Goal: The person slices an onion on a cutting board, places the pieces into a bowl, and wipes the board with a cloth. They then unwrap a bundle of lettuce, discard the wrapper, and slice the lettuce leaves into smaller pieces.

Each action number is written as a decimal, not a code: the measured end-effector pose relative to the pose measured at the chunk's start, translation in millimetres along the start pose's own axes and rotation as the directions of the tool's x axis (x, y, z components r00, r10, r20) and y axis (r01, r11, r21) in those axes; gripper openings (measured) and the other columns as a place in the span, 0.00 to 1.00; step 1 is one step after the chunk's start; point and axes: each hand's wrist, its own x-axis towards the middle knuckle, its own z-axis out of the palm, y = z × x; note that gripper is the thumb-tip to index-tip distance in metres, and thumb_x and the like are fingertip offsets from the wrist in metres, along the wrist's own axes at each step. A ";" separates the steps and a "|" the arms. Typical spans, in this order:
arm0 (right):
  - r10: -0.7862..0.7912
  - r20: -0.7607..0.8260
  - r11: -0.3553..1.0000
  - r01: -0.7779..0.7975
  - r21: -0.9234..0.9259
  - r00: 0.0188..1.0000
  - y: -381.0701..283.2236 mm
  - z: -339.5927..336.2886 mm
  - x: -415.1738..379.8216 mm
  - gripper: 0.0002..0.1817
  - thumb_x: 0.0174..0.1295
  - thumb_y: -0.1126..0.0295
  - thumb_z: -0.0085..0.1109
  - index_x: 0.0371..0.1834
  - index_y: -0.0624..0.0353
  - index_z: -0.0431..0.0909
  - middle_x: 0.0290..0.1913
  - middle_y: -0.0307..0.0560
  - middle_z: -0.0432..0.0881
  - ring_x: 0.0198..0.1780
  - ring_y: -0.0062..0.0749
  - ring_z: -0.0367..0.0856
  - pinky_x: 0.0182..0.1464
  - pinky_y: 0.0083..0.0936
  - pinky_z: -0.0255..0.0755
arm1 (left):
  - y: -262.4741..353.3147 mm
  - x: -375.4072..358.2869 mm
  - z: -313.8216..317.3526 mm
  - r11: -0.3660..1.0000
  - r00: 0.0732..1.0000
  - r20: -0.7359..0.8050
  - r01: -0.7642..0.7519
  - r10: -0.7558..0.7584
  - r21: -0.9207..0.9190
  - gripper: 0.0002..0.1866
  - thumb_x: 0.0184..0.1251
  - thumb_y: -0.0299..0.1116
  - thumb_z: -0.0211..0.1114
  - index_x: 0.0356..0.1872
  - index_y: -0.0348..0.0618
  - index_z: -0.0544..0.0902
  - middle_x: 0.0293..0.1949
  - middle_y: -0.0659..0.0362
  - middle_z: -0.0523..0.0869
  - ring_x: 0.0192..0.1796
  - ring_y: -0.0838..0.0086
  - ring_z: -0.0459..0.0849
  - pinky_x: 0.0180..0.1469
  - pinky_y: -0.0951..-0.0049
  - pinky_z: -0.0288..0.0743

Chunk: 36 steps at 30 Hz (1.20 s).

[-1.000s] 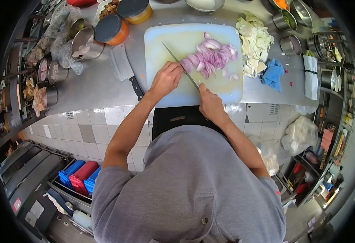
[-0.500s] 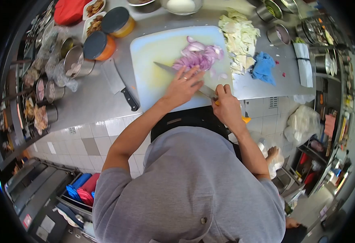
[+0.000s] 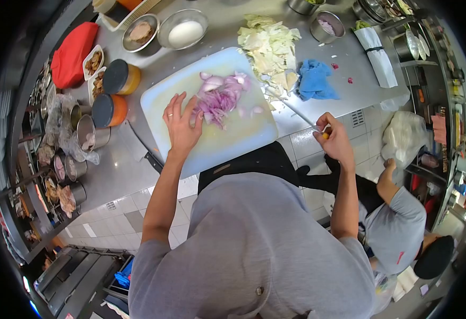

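Observation:
My left hand (image 3: 183,125) is open on the left part of the white cutting board (image 3: 161,101), fingers spread, with the thumb at the edge of a pile of sliced red onion (image 3: 219,98). Off the board's right side, my right hand (image 3: 335,139) is shut on a knife (image 3: 298,110) with a yellow handle. Its blade points up and left, over the table near the chopped cabbage (image 3: 270,48). A blue cloth (image 3: 315,80) lies just beyond the blade. Left of the board rests a cleaver (image 3: 134,142) with a black handle.
Two dark-lidded jars (image 3: 121,77) and metal pots (image 3: 92,133) stand at the left. Metal bowls (image 3: 182,29) sit behind the board, a metal pot (image 3: 327,26) at back right. Another person (image 3: 397,223) is low down close at my right, near a plastic bag (image 3: 405,135).
My right hand has carried the knife off the board to the right. My left hand has shifted left of the onion. The view has turned, and another person now shows at the right.

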 end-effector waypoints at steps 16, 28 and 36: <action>-0.206 -0.250 0.967 0.157 -0.202 0.946 129.1 -85.5 148.9 0.15 0.56 0.75 0.71 0.47 0.60 0.82 0.43 0.52 0.81 0.41 0.44 0.84 0.46 0.36 0.79 | 221.8 91.1 177.8 0.901 0.809 0.397 -0.384 0.434 -0.202 0.37 0.63 0.24 0.66 0.77 0.48 0.72 0.81 0.45 0.64 0.73 0.41 0.73 0.73 0.48 0.69; 0.373 -0.326 0.779 -0.103 0.618 0.869 112.9 -83.5 308.1 0.22 0.68 0.63 0.70 0.51 0.75 0.77 0.47 0.59 0.83 0.37 0.37 0.89 0.33 0.31 0.85 | 246.1 102.6 194.9 0.941 0.823 0.458 -0.298 0.337 -0.158 0.14 0.61 0.23 0.66 0.48 0.45 0.85 0.63 0.52 0.82 0.59 0.54 0.83 0.64 0.55 0.69; 0.018 -0.550 0.857 0.270 0.439 0.835 58.5 -76.1 310.3 0.08 0.71 0.72 0.59 0.37 0.69 0.77 0.28 0.50 0.83 0.21 0.32 0.83 0.25 0.29 0.84 | 159.5 16.2 86.5 0.857 0.981 -0.144 0.040 -0.131 -0.513 0.23 0.73 0.34 0.70 0.66 0.41 0.78 0.63 0.49 0.81 0.68 0.55 0.79 0.71 0.54 0.70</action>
